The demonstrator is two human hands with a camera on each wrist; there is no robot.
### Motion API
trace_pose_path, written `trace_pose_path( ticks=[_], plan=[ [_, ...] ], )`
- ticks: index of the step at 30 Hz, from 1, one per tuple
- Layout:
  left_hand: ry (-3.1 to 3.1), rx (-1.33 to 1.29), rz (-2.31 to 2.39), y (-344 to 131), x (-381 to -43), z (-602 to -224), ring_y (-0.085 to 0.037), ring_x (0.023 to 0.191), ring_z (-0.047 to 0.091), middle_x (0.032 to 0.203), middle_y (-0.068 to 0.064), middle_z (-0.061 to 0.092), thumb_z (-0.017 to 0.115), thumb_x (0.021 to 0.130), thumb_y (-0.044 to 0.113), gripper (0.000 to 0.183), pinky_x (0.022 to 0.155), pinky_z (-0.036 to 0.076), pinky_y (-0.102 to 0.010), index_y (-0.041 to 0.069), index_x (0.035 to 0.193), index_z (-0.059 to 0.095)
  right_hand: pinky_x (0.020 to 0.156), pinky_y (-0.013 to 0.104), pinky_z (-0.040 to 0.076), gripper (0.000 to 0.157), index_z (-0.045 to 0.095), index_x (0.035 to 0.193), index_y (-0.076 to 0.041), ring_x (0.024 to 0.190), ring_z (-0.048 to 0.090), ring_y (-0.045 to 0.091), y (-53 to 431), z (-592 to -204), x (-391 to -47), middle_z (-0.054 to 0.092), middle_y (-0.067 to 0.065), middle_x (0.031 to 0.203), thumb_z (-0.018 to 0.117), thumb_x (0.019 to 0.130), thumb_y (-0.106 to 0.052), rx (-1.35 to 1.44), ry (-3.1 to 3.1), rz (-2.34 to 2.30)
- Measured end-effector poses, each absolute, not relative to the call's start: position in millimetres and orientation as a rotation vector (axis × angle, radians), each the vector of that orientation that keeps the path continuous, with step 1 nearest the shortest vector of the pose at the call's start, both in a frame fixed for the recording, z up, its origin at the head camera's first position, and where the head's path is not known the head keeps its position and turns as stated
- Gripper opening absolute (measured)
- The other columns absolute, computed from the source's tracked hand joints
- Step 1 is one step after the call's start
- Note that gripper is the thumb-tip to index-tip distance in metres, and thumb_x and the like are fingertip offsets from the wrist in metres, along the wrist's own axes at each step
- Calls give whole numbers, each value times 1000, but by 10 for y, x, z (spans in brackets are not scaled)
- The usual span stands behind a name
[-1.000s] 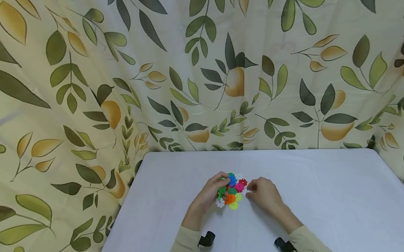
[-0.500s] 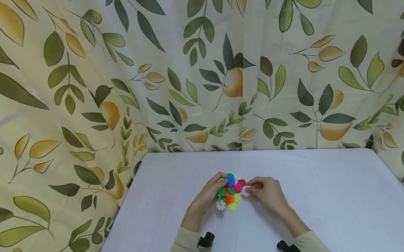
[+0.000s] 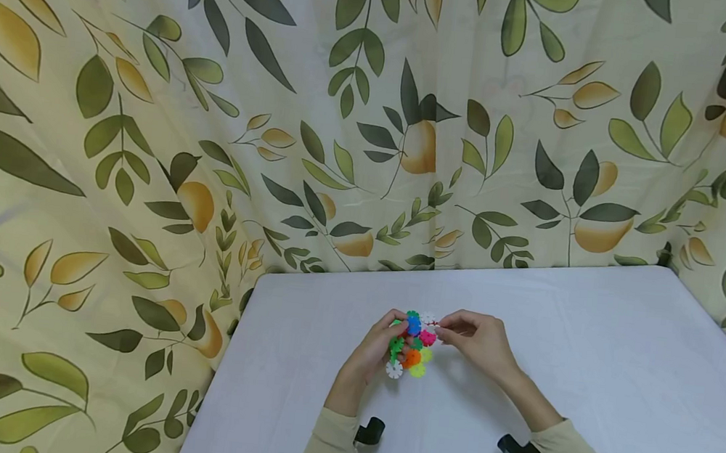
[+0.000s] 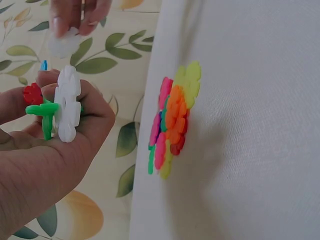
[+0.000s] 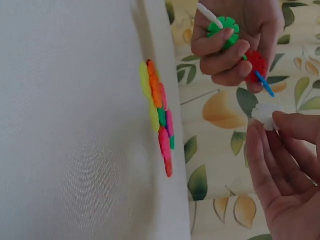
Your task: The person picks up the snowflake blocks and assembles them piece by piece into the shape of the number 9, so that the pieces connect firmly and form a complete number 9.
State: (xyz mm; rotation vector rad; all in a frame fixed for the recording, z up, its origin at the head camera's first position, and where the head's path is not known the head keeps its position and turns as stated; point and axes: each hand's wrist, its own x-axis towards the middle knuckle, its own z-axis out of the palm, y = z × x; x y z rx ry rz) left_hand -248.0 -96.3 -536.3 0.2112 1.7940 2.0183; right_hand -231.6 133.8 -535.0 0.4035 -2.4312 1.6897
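Leafy cloth [image 3: 408, 99] hangs behind the table [image 3: 295, 380]. Above it, the left hand [image 3: 371, 351] curls its fingers round joined plastic flowers [image 5: 257, 64]; the right hand [image 3: 482, 341] pinches a white flower [image 5: 264, 114] nearby. They look light, stiff, maybe slippery, best held by their flat edges.

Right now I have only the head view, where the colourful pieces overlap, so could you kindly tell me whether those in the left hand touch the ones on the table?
Observer: They do not: the left wrist view shows a gap between the joined pieces in the left hand and the pile on the table.
Operator: Thank you; what does the right hand hold?
Observer: The right wrist view shows it pinching a white piece.
Operator: And does that touch the blue piece I see by the left fingers?
Observer: No, the right wrist view shows the two apart.
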Motion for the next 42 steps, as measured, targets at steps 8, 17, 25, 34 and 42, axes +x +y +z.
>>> trace_pose_path(
  ticks=[8, 17, 25, 34, 42],
  plan=[
    [1784, 223, 2015, -965, -2464, -5352, -17, 73, 50, 90, -7, 55, 48, 112, 26, 15, 64, 46, -25, 12, 116, 52, 72, 22, 60, 11, 79, 97, -12, 78, 76, 15, 1284, -5313, -2262, 77, 4, 92, 85, 88, -9, 461, -2310, 1683],
    [1816, 187, 2025, -959, -2455, -5329, -17, 72, 49, 89, -6, 56, 49, 111, 26, 12, 62, 45, -23, 16, 113, 55, 72, 24, 60, 19, 81, 97, -14, 78, 74, 11, 1225, -5331, -2255, 77, -3, 92, 86, 84, -1, 560, -2251, 1550],
    [1807, 188, 2020, -945, -2456, -5330, -17, 71, 47, 88, -5, 54, 49, 111, 26, 12, 61, 42, -23, 16, 113, 54, 71, 19, 58, 20, 82, 96, -15, 78, 74, 9, 1235, -5366, -2276, 77, -6, 92, 87, 82, -1, 565, -2196, 1451],
    [1805, 211, 2006, -937, -2455, -5337, -15, 69, 46, 87, -6, 52, 49, 111, 27, 16, 58, 40, -23, 12, 115, 54, 74, 17, 57, 21, 82, 98, -12, 81, 74, 9, 1230, -5378, -2290, 78, -7, 93, 87, 82, 2, 610, -2232, 1419],
    [1819, 221, 1972, -913, -2432, -5337, -13, 66, 42, 84, -4, 46, 45, 113, 25, 13, 54, 38, -21, 15, 111, 53, 75, 16, 57, 23, 83, 97, -9, 84, 77, 15, 1246, -5399, -2296, 80, -3, 93, 88, 78, 3, 681, -2217, 1297]
  ],
)
